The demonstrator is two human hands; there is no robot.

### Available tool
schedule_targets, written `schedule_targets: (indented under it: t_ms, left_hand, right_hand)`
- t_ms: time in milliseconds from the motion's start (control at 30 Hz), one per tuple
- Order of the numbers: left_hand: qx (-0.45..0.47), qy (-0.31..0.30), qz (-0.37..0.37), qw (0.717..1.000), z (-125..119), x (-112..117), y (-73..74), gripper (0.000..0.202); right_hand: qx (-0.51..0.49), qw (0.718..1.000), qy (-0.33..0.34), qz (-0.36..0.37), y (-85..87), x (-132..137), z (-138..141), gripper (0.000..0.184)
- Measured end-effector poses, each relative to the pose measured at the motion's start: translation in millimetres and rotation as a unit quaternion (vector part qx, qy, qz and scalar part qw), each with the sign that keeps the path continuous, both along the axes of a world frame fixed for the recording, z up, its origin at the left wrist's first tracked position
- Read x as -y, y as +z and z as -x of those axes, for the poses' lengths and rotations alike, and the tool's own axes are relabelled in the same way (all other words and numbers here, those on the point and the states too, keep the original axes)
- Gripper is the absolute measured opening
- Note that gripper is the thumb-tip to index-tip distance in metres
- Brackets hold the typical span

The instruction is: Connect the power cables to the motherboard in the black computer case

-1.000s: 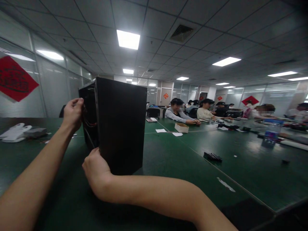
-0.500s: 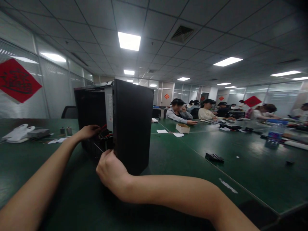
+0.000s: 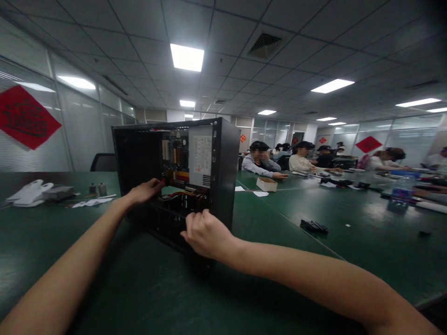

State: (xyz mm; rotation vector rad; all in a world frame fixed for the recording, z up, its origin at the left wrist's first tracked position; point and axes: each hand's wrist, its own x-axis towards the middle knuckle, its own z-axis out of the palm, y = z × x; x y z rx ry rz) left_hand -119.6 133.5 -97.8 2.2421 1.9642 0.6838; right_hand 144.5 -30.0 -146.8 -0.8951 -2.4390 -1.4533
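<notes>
On a glossy green table (image 3: pixel 268 218), the right hand (image 3: pixel 208 235) grips an open black metal computer case (image 3: pixel 225 177); the left hand (image 3: pixel 145 191) reaches inside.

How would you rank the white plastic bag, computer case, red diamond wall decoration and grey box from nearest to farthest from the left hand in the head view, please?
From the left hand:
1. Computer case, at the hand
2. Grey box, to the left
3. White plastic bag, farther left
4. Red diamond wall decoration, upper left

Left hand (image 3: pixel 145 190) bare; right hand (image 3: pixel 209 235) bare; forearms (image 3: pixel 84 246) slender, uncovered to elbows.
</notes>
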Motion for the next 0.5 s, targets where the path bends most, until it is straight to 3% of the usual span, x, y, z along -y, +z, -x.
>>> schedule_targets:
  t_ms: [133,333,500]
  left_hand:
    - [0.021,-0.051,0.011,0.998,-20.5,-1.1,-5.2,0.069]
    - [0.035,-0.151,0.027,0.988,-50.5,10.3,-6.2,0.072]
    - [-0.023,-0.2,0.097,0.975,-69.1,30.8,1.2,0.089]
  right_hand:
    - [-0.029,0.999,-0.013,0.005,-0.8,-15.9,-57.2,0.036]
    - [-0.073,0.997,0.02,-0.02,-7.9,-55.9,-144.9,0.031]
    - [-0.081,0.996,-0.016,0.019,-9.8,-70.6,-175.2,0.032]
